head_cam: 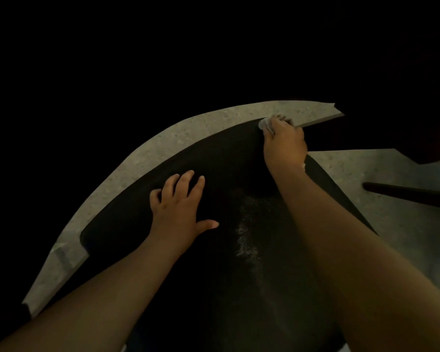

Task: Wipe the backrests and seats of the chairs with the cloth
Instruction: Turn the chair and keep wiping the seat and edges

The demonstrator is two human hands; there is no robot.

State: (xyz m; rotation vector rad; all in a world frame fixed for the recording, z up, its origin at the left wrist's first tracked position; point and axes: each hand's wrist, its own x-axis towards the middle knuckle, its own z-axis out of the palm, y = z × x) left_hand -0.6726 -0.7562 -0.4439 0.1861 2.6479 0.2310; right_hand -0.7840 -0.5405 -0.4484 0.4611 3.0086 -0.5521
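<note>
Bare forearms (99,295) stretched from the frame's bottom over the dark chair (226,158), left hand (178,207) flat, fingers spread, right hand (285,146) clutching a pale cloth (265,124) at upper centre

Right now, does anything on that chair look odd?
Yes. A pale speckled patch marks the middle of the black chair, maybe dust or glare. The cloth in the right hand is at the far edge, not on it.
</note>
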